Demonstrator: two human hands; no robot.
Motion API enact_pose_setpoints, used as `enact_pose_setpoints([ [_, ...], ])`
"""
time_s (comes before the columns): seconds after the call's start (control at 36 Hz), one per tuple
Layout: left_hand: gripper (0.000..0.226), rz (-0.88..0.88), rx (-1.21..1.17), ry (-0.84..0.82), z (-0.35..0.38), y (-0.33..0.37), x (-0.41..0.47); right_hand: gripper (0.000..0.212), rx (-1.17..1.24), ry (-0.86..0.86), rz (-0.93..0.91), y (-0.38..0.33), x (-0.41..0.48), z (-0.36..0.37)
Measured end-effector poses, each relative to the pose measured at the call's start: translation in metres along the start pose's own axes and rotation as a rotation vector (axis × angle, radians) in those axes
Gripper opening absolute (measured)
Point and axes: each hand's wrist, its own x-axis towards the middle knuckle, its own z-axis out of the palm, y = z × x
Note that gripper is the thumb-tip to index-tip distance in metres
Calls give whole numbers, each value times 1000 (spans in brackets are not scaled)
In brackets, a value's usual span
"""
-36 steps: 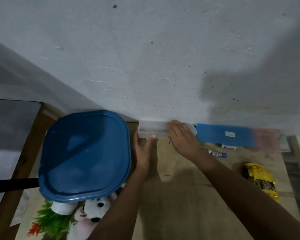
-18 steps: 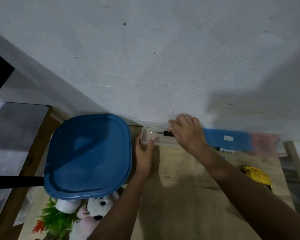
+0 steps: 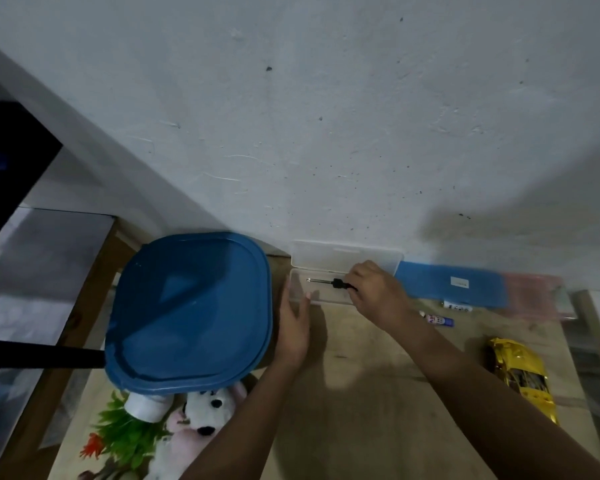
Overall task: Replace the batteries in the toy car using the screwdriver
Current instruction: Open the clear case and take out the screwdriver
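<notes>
From my console I see a yellow toy car (image 3: 520, 379) at four o'clock, a black-handled, silver-shafted screwdriver (image 3: 329, 282) in a clear case (image 3: 343, 256), a blue tub lid (image 3: 187, 306) at eight o'clock, a white-and-black plush (image 3: 207, 410) by green leaves (image 3: 125, 434), and a white wall (image 3: 326, 116) with dark specks at twelve.

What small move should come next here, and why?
Probably lift the black-handled metal screwdriver out of the open clear plastic case: the right hand grips its handle, the left hand braces the case, and the yellow toy car lies untouched.

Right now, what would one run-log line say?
stage: fetching tool | right hand: grips black-handled screwdriver in clear plastic case | left hand: steadies case | yellow toy car: untouched
</notes>
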Motion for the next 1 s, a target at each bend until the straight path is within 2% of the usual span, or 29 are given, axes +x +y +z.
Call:
enact_pose_setpoints([
  [0.08, 55, 11, 17, -20, -1, 3, -5, 23, -164, -67, -13, -9, 6, -4],
  [0.14, 55, 31, 29, -19, -2, 2, -6, 19, -256, -110, 38, -18, 8, -5],
  [0.25, 54, 53, 47, -17, -1, 1, -4, 32, -268, -196, 146, -28, 8, -2],
  [0.42, 54, -7, 97, -8, 0, 0, 1, 32, -268, -192, 159, -41, 9, -12],
  [0.53, 51, 10, 153, 41, 3, 4, 1, 26, -141, -106, 222, -35, -4, -16],
  [0.58, 50, 52, 256, 81, 6, 4, 2, 23, -42, -46, 252, -28, -17, -22],
  [0.72, 50, 63, 490, 152, 18, 10, 4, 21, 252, 105, 405, -6, -61, -52],
  [0.83, 53, 125, 552, 259, 37, 21, -13, 15, 364, 184, 521, 23, -107, -79],
  [0.92, 55, 256, 506, 211, 67, 30, -44, 8, 436, 263, 647, 53, -147, -90],
  [1.0, 52, 348, 436, 71, 108, 34, -77, 15, 527, 357, 772, 78, -189, -97],
])
